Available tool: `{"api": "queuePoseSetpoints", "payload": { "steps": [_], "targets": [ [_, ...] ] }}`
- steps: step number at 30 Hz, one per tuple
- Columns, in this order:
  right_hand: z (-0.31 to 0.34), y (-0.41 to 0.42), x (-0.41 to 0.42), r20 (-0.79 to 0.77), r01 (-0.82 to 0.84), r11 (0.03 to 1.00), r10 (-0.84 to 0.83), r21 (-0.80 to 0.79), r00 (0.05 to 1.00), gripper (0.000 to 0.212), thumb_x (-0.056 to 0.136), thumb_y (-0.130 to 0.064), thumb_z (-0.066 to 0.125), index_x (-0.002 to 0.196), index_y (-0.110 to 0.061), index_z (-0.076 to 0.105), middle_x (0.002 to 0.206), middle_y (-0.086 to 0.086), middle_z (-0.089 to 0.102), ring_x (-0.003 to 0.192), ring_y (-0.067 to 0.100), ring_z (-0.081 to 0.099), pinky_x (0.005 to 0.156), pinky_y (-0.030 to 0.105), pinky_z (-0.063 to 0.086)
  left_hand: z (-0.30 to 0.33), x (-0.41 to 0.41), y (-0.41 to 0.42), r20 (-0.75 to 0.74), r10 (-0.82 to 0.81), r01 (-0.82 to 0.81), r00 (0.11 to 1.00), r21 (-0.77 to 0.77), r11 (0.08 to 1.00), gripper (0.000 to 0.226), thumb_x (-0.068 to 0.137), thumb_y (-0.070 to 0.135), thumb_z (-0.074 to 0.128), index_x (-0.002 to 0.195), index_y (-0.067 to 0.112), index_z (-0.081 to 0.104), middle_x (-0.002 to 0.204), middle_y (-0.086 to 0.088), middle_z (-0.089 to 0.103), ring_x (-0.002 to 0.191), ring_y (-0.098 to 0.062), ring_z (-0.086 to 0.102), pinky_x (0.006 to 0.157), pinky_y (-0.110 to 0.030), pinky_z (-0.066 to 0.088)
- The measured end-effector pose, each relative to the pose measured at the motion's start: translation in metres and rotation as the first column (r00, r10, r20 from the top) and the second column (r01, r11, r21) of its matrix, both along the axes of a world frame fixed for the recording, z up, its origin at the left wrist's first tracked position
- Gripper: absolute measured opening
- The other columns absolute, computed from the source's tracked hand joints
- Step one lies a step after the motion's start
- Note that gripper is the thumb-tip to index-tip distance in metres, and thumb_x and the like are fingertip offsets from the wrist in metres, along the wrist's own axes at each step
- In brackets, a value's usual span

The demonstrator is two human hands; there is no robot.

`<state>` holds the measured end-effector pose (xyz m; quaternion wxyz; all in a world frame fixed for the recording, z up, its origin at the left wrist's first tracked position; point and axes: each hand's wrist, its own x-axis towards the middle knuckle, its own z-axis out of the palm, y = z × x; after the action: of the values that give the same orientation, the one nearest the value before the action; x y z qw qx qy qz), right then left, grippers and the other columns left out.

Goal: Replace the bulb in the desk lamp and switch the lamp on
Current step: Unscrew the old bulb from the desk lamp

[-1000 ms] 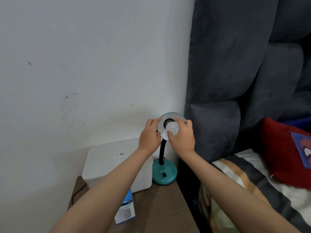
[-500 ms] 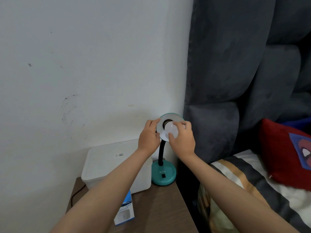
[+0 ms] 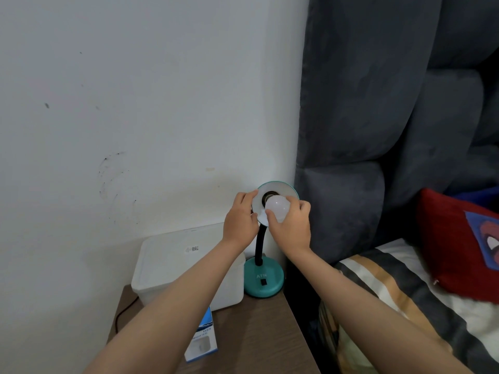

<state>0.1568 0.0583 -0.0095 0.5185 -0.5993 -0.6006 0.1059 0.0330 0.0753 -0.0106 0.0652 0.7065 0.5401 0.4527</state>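
A teal desk lamp stands at the back of the nightstand, its round base (image 3: 263,282) on the wood and a black gooseneck rising to the shade (image 3: 280,188), which faces me. My left hand (image 3: 240,221) grips the shade's left rim. My right hand (image 3: 293,225) holds a white bulb (image 3: 276,207) by its globe, right at the dark socket inside the shade. Whether the bulb's base is seated in the socket is hidden. The lamp is unlit.
A white lidded plastic box (image 3: 178,263) sits left of the lamp on the brown nightstand (image 3: 256,336). A blue-and-white bulb carton (image 3: 202,341) lies under my left forearm. A grey padded headboard (image 3: 378,130), striped bedding and a red pillow (image 3: 456,244) are to the right.
My right hand has shifted its grip round the bulb at the socket. The left hand stays on the shade's rim and the lamp has not moved.
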Motion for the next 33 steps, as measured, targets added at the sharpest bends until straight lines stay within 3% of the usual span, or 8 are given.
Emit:
{"api": "queuePoseSetpoints", "payload": {
  "steps": [2,5,9,12,17,20,26,33],
  "targets": [
    [0.0030,0.0022,-0.0008,0.024,0.026,0.997,-0.025,-0.067,0.999,0.054,0.084,-0.035,0.064,0.124,-0.003,0.046,0.120,0.017,0.048,0.098,0.032,0.057,0.070,0.028,0.042,-0.0003,0.0010,-0.0001,-0.001,0.002,-0.002,1.000,-0.004,1.000,0.055,0.081,-0.003,0.052,0.131,0.018,0.045,0.122,-0.001,0.048,0.086,-0.023,0.063,0.073,-0.038,0.053],
    [0.0057,0.0041,-0.0021,0.120,-0.007,0.996,0.019,-0.093,0.993,0.047,0.089,-0.028,0.059,0.123,0.002,0.045,0.121,0.021,0.052,0.102,0.034,0.056,0.076,0.032,0.045,-0.0009,0.0006,0.0004,-0.007,0.010,-0.010,1.000,-0.003,1.000,0.055,0.081,-0.003,0.051,0.132,0.018,0.044,0.123,-0.002,0.048,0.086,-0.024,0.063,0.073,-0.039,0.052],
    [0.0055,0.0051,0.0010,0.177,-0.050,0.997,0.059,-0.053,0.982,0.049,0.086,-0.017,0.060,0.131,-0.005,0.044,0.133,0.015,0.048,0.113,0.034,0.051,0.085,0.037,0.046,-0.0007,-0.0011,0.0010,-0.011,0.011,-0.011,1.000,0.003,1.000,0.055,0.082,-0.002,0.052,0.132,0.018,0.044,0.123,-0.002,0.048,0.087,-0.024,0.063,0.074,-0.040,0.053],
    [0.0054,0.0046,0.0030,0.122,-0.046,0.998,0.050,-0.041,0.991,0.053,0.082,-0.019,0.065,0.131,-0.009,0.046,0.136,0.013,0.045,0.115,0.030,0.051,0.084,0.034,0.046,-0.0007,-0.0012,-0.0003,-0.013,0.006,-0.006,1.000,0.004,1.000,0.054,0.082,-0.002,0.052,0.132,0.017,0.044,0.123,-0.002,0.048,0.087,-0.023,0.063,0.074,-0.038,0.052],
    [0.0068,0.0050,0.0020,0.018,0.005,0.997,-0.004,-0.072,1.000,0.054,0.081,-0.037,0.067,0.122,-0.006,0.049,0.118,0.016,0.053,0.100,0.031,0.057,0.072,0.029,0.042,-0.0021,0.0015,-0.0001,-0.032,0.007,-0.007,0.999,0.007,1.000,0.054,0.082,-0.002,0.052,0.132,0.017,0.044,0.124,-0.002,0.047,0.087,-0.025,0.063,0.073,-0.042,0.053],
    [0.0062,0.0073,0.0034,0.036,-0.034,0.996,0.036,-0.077,0.999,0.050,0.085,-0.030,0.064,0.123,-0.002,0.049,0.118,0.019,0.054,0.105,0.032,0.054,0.078,0.031,0.044,-0.0015,0.0011,0.0001,-0.031,0.014,-0.014,0.999,0.006,1.000,0.054,0.081,-0.002,0.051,0.132,0.016,0.044,0.124,-0.003,0.048,0.087,-0.026,0.063,0.074,-0.042,0.053],
    [0.0046,0.0094,0.0065,0.177,-0.099,0.994,0.107,-0.054,0.978,0.050,0.084,-0.016,0.063,0.130,-0.010,0.044,0.132,0.012,0.047,0.113,0.033,0.049,0.085,0.039,0.047,-0.0007,-0.0007,0.0011,-0.019,0.015,-0.015,1.000,0.005,1.000,0.055,0.082,-0.002,0.052,0.132,0.017,0.043,0.122,-0.003,0.048,0.088,-0.025,0.063,0.075,-0.041,0.053],
    [0.0084,0.0038,0.0012,-0.024,0.031,0.994,-0.033,-0.106,0.999,0.061,0.081,-0.036,0.067,0.131,-0.012,0.040,0.125,0.012,0.048,0.104,0.031,0.056,0.071,0.031,0.043,-0.0014,0.0033,0.0003,-0.039,0.005,-0.005,0.999,0.013,1.000,0.055,0.081,-0.002,0.052,0.132,0.017,0.044,0.121,-0.003,0.048,0.086,-0.025,0.063,0.072,-0.042,0.053]
  ]
}}
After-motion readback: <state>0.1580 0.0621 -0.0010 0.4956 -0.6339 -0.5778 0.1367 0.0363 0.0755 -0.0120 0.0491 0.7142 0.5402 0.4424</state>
